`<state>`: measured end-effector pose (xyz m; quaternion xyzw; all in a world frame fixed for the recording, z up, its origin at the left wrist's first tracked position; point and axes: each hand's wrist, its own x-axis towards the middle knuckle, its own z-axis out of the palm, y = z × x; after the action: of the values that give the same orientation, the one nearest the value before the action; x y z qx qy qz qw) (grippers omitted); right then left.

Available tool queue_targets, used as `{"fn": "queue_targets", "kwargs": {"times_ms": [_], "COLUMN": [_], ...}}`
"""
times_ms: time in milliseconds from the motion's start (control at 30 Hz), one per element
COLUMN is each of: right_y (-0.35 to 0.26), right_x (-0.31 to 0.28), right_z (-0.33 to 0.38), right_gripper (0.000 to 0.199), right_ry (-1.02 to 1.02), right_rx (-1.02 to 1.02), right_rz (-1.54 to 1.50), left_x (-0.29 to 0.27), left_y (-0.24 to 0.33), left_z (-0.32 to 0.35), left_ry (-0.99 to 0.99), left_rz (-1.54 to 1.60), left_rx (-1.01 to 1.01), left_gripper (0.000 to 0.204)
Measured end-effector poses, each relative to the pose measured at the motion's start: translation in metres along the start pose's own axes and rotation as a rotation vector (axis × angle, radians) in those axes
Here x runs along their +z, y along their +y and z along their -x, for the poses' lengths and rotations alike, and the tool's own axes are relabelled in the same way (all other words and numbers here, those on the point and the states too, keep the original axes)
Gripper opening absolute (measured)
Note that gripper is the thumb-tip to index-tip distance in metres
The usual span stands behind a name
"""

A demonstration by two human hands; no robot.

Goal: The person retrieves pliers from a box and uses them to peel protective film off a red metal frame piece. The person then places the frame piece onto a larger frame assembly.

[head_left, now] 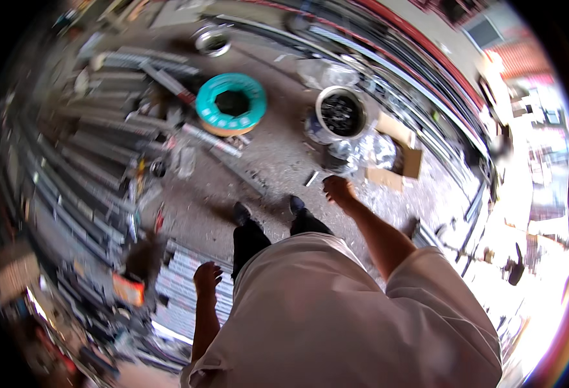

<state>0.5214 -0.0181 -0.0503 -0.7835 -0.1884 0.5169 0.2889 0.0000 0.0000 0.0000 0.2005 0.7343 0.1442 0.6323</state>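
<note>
My left hand hangs low on the left, beside a stack of pale long bars. Its fingers are loosely bent and apart, and nothing shows in them. Out ahead on the right is my right hand, above the floor, its fingers loosely curled with small gaps; I see nothing held. Nearest to it are a short metal piece on the floor and an opened cardboard box with clear plastic wrapping. Neither hand touches any of these.
A teal ring-shaped roll lies ahead, left of a white bucket filled with dark pieces. Farther off stands a metal pot. Long metal profiles lie piled on the left; more bars run along the right. My shoes are on the floor.
</note>
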Motion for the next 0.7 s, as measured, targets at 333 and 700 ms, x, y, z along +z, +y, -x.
{"fn": "queue_targets", "kwargs": {"times_ms": [333, 700], "right_y": [0.051, 0.01], "right_x": [0.056, 0.01], "right_z": [0.08, 0.002], "right_gripper": [0.031, 0.036], "right_ry": [0.365, 0.419], "right_rx": [0.047, 0.133], "right_rz": [0.253, 0.179], "left_x": [-0.068, 0.099], "left_y": [0.162, 0.263], "left_z": [-0.12, -0.116], "left_ry": [-0.079, -0.183], "left_rz": [-0.271, -0.388], "left_rx": [0.012, 0.202], "left_gripper": [0.024, 0.033]}}
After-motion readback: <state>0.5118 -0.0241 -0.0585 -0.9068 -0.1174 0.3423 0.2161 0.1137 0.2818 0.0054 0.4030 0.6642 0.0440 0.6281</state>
